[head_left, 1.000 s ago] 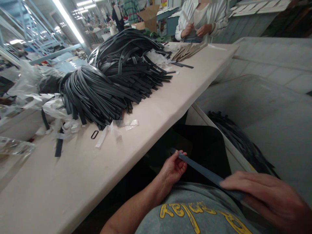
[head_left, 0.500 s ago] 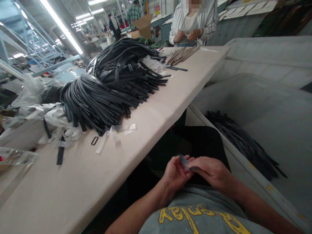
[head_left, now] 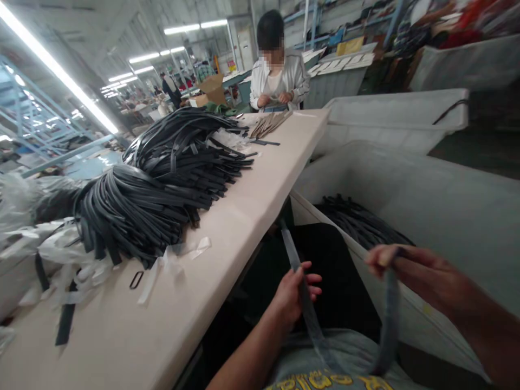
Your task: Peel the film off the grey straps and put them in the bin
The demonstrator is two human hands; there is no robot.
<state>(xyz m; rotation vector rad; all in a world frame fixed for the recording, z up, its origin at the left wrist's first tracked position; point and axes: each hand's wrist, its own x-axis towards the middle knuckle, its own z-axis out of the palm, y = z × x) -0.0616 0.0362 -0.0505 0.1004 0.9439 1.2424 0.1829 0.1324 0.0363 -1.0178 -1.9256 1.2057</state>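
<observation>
A long dark grey strap (head_left: 312, 320) hangs in a loop over my lap, blurred by motion. My left hand (head_left: 289, 295) holds it between thumb and fingers, the other fingers partly spread, and one end runs up toward the table's underside. Off to the right, my right hand (head_left: 422, 273) is raised, pinching the strap's other part near the bin's side. On the pale table (head_left: 244, 227) to my left lies a big heap of dark straps (head_left: 134, 206). A black rectangular buckle (head_left: 136, 280) rests near the heap, beside strips of clear plastic (head_left: 156, 276).
A white bin (head_left: 447, 200) at my right holds more dark straps (head_left: 357, 222). A second white bin (head_left: 390, 116) stands beyond it. Across the table's far end a person (head_left: 280, 81) in a white jacket handles something near brown strips (head_left: 270, 124).
My hands have moved apart: the right went right and up, drawing out the strap, while the left stays near my lap. The strap now shows as a long loop. The camera view has shifted.
</observation>
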